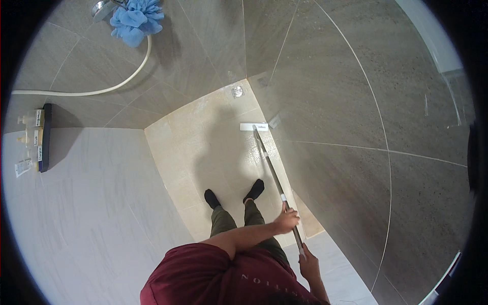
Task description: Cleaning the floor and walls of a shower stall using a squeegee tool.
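Observation:
My left hand (288,221) is closed around the metal pole (277,179) of a long-handled floor cleaning tool. Lower in the picture, near the pole's end, my right hand (309,262) grips the same pole. The tool's narrow white head (248,127) lies on wet beige floor tiles (183,126), close to the foot of the grey tiled wall on the right. Whether its underside has bristles or a rubber blade is hidden. My feet in black socks (254,189) stand apart on the tiles, left of the pole.
A square floor drain (237,91) sits near the far corner. Grey tiled walls (335,114) and a pale wall (95,198) surround the floor. A dark shelf (46,137) holds several bottles at left. A blue bath puff (135,21) hangs beside a white shower hose (129,78).

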Demonstrator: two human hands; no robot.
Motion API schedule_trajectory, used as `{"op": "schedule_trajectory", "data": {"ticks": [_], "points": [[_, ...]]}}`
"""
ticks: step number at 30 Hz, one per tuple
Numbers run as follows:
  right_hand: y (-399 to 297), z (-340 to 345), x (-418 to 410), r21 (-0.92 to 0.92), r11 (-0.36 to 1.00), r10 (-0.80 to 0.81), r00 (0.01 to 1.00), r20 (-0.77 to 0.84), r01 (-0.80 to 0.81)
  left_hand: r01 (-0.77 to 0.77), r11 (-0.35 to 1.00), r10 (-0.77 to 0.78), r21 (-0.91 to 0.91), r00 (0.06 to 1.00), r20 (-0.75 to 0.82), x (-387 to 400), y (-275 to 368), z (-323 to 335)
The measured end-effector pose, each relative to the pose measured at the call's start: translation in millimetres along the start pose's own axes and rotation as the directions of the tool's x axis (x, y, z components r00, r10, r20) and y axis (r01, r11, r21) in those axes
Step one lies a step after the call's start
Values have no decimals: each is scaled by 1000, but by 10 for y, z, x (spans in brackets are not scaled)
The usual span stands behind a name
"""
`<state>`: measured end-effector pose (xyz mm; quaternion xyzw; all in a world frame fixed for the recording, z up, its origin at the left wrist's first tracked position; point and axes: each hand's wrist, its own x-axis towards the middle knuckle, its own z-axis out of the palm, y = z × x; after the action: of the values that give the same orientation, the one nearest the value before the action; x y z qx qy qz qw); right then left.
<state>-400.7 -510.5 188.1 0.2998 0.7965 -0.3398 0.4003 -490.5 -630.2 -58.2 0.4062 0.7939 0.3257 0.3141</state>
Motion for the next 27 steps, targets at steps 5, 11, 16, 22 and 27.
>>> {"op": "schedule_trajectory", "data": {"ticks": [5, 11, 16, 22, 27], "points": [[-161, -151, 403, -371, 911, -244, 960, -135, 180, 99, 993, -105, -65, 990, -97, 376, -319, -272], [-1325, -261, 1441, -563, 794, -376, 913, -158, 230, 150, 984, -175, -96, 918, -355, 818, -1432, -1307], [-1837, -184, 1922, -485, 814, -456, 868, -197, 318, 160, 986, -133, 49, 927, -350, 896, -2071, -1884], [-933, 134, 1690, -403, 892, -258, 963, -83, 204, 123, 980, -89, 156, 973, -212, 781, -1887, -907], [-52, -223, 92, -395, 919, 12, 999, 36, 3, 74, 997, -74, 4, 997, 31, 358, -28, 359]]}}
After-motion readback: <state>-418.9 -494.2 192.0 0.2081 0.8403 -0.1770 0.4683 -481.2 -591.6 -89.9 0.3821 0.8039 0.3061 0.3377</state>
